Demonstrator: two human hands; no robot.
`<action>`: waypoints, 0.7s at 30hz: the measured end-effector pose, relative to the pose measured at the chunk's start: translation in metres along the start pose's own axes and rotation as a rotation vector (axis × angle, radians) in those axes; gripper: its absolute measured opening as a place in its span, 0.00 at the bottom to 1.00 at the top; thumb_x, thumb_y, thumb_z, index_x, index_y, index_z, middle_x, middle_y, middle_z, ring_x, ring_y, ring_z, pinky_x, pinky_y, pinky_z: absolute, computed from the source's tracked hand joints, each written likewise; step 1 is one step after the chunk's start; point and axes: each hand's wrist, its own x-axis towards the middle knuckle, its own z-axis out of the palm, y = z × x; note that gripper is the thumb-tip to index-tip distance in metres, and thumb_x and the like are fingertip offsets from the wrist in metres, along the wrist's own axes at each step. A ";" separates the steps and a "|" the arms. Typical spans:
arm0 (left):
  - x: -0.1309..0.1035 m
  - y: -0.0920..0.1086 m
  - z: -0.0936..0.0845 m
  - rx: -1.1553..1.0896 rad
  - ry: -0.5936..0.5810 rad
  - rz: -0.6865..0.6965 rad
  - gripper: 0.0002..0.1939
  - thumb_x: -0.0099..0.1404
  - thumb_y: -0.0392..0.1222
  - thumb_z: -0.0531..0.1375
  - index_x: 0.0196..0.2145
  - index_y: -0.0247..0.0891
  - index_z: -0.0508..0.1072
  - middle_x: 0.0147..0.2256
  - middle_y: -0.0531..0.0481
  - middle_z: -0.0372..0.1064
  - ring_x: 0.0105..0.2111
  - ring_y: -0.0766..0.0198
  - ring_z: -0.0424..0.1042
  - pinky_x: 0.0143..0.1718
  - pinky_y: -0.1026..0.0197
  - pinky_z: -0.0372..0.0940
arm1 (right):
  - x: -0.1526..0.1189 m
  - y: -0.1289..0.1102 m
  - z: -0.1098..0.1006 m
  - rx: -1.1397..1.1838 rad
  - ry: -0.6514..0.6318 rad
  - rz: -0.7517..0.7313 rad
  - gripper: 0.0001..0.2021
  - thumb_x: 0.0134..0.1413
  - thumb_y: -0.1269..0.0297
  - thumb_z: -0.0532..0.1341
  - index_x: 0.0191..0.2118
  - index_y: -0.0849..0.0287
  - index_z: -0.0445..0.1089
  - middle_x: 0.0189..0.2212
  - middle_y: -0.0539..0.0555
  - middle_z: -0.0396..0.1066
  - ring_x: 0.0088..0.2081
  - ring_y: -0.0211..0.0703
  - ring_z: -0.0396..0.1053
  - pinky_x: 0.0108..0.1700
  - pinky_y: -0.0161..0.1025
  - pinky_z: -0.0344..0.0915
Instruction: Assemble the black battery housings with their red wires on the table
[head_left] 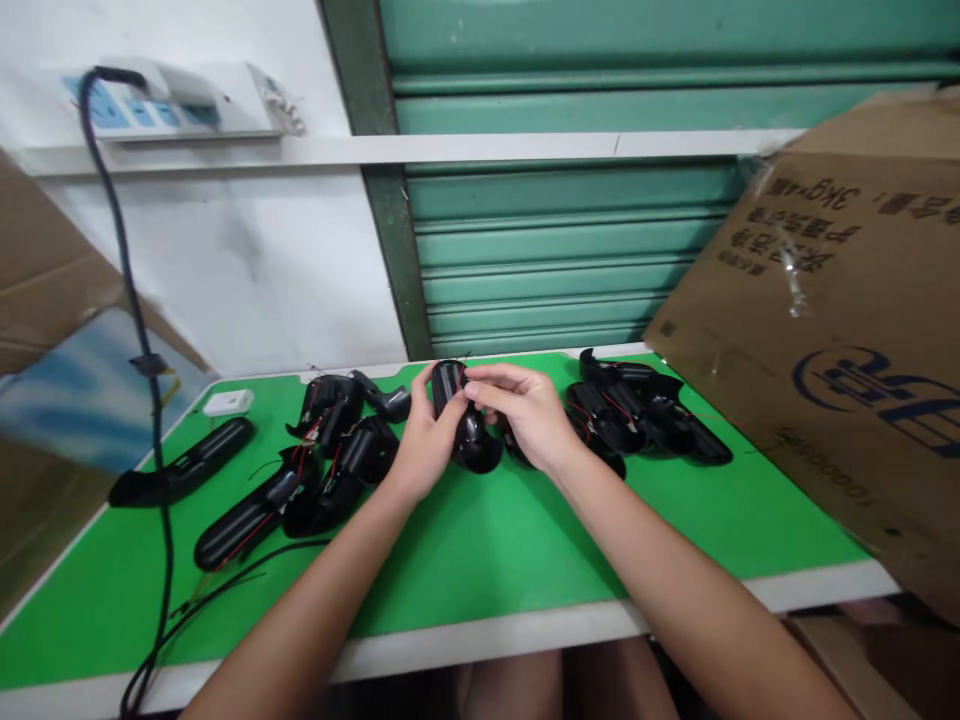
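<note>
A glossy black curved plastic housing (474, 445) is held upright over the middle of the green table. My left hand (431, 435) wraps around its left side, fingers closed on it. Thin red wire shows near its top, beside my fingertips. My right hand (525, 405) is closed in a pinch at the housing's upper right edge, by the red wire; what exactly lies between the fingertips is too small to make out. Similar black housings with red wires (349, 450) lie left of my hands, and another group of black housings (637, 405) lies to the right.
A long black housing (187, 465) and a small white block (228, 403) lie at the left of the green table (480, 560). A black cable (124, 230) hangs from a wall power strip (180, 100). Cardboard boxes flank the table, a large one (847, 300) on the right.
</note>
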 end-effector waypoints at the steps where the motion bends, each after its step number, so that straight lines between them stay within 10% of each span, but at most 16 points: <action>1: 0.001 0.000 -0.001 -0.025 0.002 -0.009 0.29 0.66 0.49 0.62 0.61 0.42 0.58 0.50 0.47 0.70 0.48 0.61 0.72 0.50 0.60 0.68 | 0.000 0.000 0.000 0.012 -0.014 0.005 0.15 0.36 0.59 0.77 0.34 0.56 0.82 0.25 0.49 0.77 0.25 0.33 0.66 0.25 0.31 0.59; 9: 0.003 0.000 -0.006 0.049 0.047 -0.015 0.25 0.67 0.47 0.57 0.59 0.40 0.59 0.46 0.47 0.68 0.45 0.60 0.70 0.48 0.59 0.68 | -0.001 0.002 0.000 -0.002 -0.051 -0.030 0.15 0.39 0.59 0.76 0.36 0.57 0.79 0.28 0.48 0.75 0.28 0.34 0.66 0.28 0.32 0.61; 17: 0.001 0.005 -0.009 0.265 0.050 0.104 0.21 0.69 0.42 0.49 0.58 0.37 0.59 0.64 0.40 0.56 0.65 0.55 0.59 0.68 0.51 0.55 | -0.004 0.002 0.005 0.013 -0.021 0.010 0.16 0.41 0.57 0.74 0.35 0.56 0.73 0.30 0.49 0.77 0.31 0.37 0.70 0.25 0.29 0.60; 21: 0.002 0.000 -0.009 0.121 0.002 0.072 0.18 0.67 0.43 0.50 0.54 0.41 0.63 0.64 0.44 0.57 0.61 0.54 0.65 0.61 0.49 0.66 | -0.004 0.002 0.004 0.024 -0.048 -0.002 0.14 0.41 0.58 0.73 0.34 0.56 0.72 0.30 0.49 0.76 0.29 0.37 0.70 0.23 0.30 0.59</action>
